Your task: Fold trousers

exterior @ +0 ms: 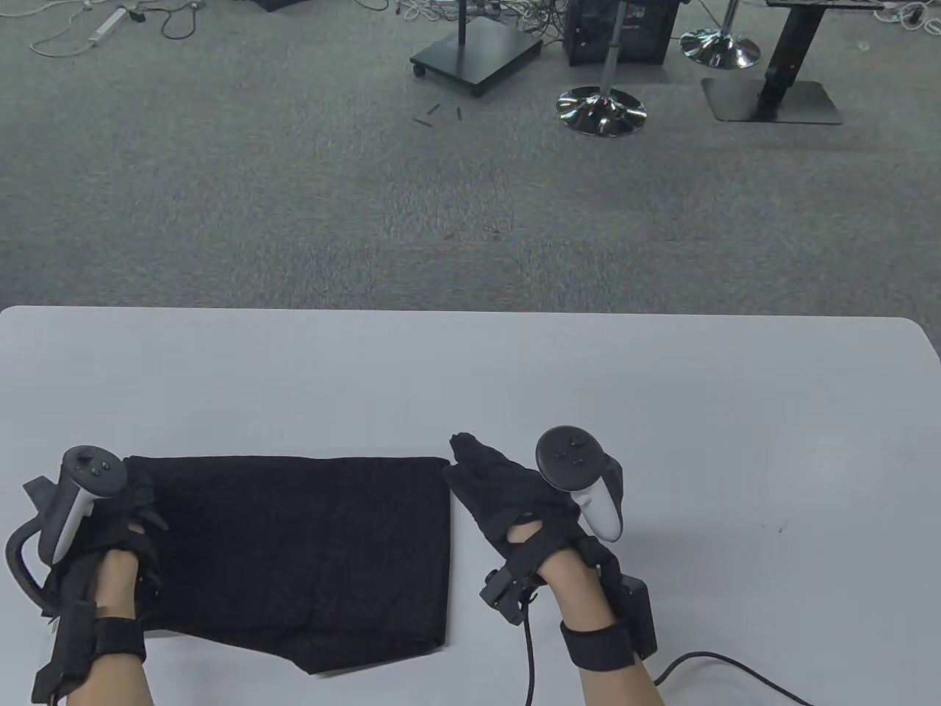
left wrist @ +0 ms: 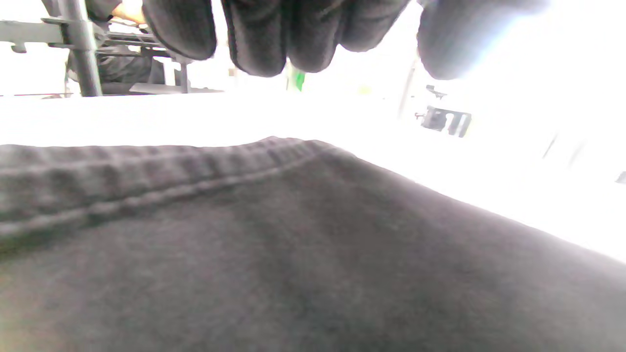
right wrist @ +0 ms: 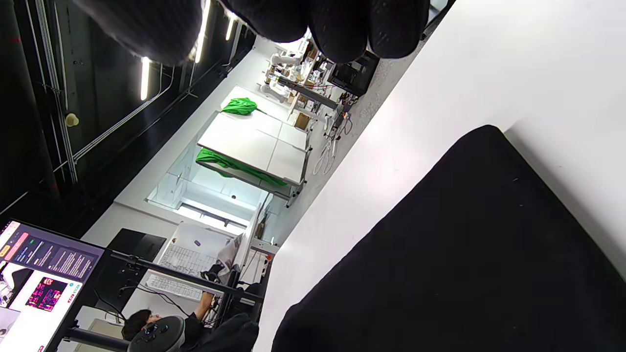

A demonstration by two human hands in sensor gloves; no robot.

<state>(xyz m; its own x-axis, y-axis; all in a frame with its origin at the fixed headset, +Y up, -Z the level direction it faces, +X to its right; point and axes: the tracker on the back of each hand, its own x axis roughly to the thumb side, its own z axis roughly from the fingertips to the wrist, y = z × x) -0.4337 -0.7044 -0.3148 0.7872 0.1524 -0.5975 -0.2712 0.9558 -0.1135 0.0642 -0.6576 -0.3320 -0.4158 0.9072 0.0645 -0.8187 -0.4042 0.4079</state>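
Note:
The black trousers (exterior: 309,544) lie folded into a flat rectangle on the white table (exterior: 662,412), near its front left. My left hand (exterior: 140,507) sits at the trousers' left edge, over the fabric. In the left wrist view its fingers (left wrist: 274,34) hang free above the waistband seam (left wrist: 146,190) and hold nothing. My right hand (exterior: 485,471) lies just beside the trousers' right edge, near the far right corner, with fingers stretched out and empty. In the right wrist view the trousers' corner (right wrist: 484,142) is below the fingertips (right wrist: 342,24), apart from them.
A black cable (exterior: 720,662) runs from my right wrist across the table's front right. The table's far edge (exterior: 470,312) meets grey carpet, where stool bases (exterior: 601,110) and stands are far off.

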